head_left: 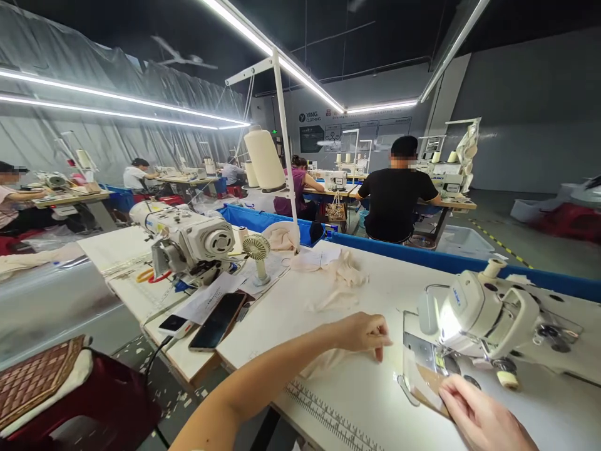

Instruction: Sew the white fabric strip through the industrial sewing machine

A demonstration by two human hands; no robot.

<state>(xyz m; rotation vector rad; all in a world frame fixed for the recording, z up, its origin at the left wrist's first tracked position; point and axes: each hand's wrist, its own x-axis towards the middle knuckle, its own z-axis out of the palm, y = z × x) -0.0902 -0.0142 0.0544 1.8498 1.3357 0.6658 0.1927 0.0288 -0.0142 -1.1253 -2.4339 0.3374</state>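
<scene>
My right hand [486, 410] pinches the edge of a flat brown piece [429, 381], fabric or card, that lies at the needle plate of the white sewing machine [474, 307]. The machine's lamp is lit. To the left, above the white table [375, 401], my left hand [361, 333] is closed with its fingertips pressed together. Whether a thread or anything else is between them cannot be seen. Pale cream fabric [323, 362] lies below my left forearm, partly covered by it. More cream fabric [347, 270] is crumpled farther back.
A printed ruler [328, 416] runs along the table's front edge. Leftward are a phone [218, 321], a small fan [258, 257] and a second sewing machine [185, 235]. A thread cone [265, 156] stands behind. One co-worker in black [399, 200] sits beyond the blue bin [389, 248].
</scene>
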